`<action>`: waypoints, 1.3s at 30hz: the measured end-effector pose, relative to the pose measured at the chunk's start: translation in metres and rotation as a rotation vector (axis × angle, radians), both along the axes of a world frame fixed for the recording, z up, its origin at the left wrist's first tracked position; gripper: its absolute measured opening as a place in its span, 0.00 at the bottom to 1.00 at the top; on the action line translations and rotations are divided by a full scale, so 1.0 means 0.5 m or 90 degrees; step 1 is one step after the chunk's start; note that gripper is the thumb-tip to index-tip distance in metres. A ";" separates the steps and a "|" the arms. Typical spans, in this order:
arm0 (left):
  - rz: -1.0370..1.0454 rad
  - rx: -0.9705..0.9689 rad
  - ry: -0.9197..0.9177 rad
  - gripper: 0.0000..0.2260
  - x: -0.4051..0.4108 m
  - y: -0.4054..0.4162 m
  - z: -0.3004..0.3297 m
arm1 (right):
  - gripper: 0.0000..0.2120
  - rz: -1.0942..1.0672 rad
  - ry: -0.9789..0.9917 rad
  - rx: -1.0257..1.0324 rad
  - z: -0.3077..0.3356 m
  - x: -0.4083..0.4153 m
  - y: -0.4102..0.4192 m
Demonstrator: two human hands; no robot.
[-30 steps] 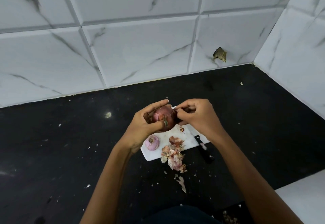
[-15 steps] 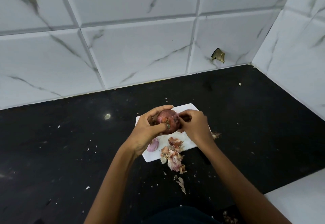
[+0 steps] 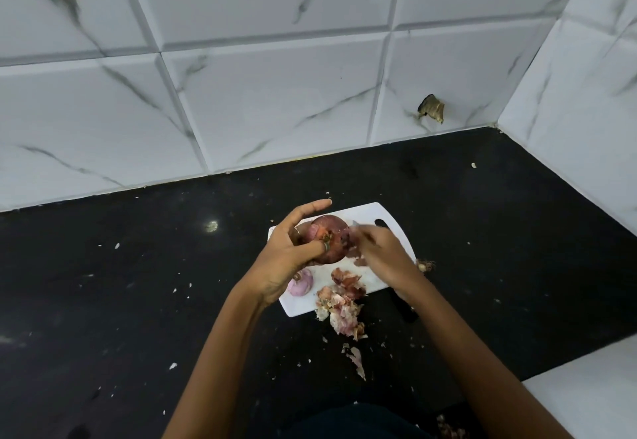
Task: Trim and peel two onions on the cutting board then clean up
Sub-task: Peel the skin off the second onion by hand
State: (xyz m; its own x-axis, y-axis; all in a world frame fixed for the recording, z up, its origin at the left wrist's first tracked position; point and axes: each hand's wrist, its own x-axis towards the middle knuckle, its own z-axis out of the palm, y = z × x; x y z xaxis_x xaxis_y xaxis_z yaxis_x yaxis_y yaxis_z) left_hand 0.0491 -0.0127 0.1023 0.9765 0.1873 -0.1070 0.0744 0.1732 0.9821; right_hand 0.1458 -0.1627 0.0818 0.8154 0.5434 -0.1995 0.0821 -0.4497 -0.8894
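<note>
- Tiled wall (image 3: 275, 94): white marbled tiles are seen behind and to the right of the work area; a small brownish scrap (image 3: 431, 108) is stuck on the wall near the corner.
- Surface (image 3: 138, 283): black, speckled with pale flecks.
- Cutting board (image 3: 389, 221): white, laid on the surface, partly covered by both hands.
- Left hand (image 3: 286, 259): the grip is curled round the unpeeled onion (image 3: 327, 238), which is held above the board; the thumb is pressed on its near face, and the index finger is stretched out past it.
- Right hand (image 3: 382, 252): blurred; it is placed against the right side of the held onion. Whether its grip is pinching skin cannot be told.
- Knife handle (image 3: 405, 311): black, seen just off the board's near right edge, partly hidden by the right forearm.
- Peel pile (image 3: 341, 300): heaped at the board's near edge and spilled onto the surface.
- Peeled onion (image 3: 301, 283): pale pink, resting on the board beneath the left hand.
- Trimmed root end (image 3: 425, 265): lying just beside the board's right edge.
</note>
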 end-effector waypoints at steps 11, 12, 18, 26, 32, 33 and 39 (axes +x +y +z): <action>0.003 0.009 -0.010 0.33 0.003 0.009 -0.003 | 0.12 0.085 -0.030 0.171 0.076 -0.013 0.007; 0.002 0.008 -0.010 0.33 0.001 0.010 -0.004 | 0.11 0.081 -0.050 0.164 0.075 -0.011 0.008; 0.011 -0.016 -0.030 0.27 -0.001 0.005 -0.006 | 0.09 -0.003 -0.112 0.160 0.075 0.001 0.006; 0.021 -0.117 -0.018 0.25 0.001 0.012 -0.004 | 0.10 -0.161 0.118 0.235 0.037 0.006 -0.008; 0.031 -0.150 -0.009 0.24 -0.001 0.008 0.003 | 0.10 0.022 0.139 -0.139 -0.039 0.013 -0.032; 0.033 -0.152 -0.009 0.23 -0.001 0.008 0.005 | 0.09 0.055 0.118 -0.195 -0.052 0.011 -0.033; 0.048 -0.147 -0.006 0.21 -0.004 0.005 0.009 | 0.15 0.132 -0.032 -0.327 -0.061 0.009 -0.034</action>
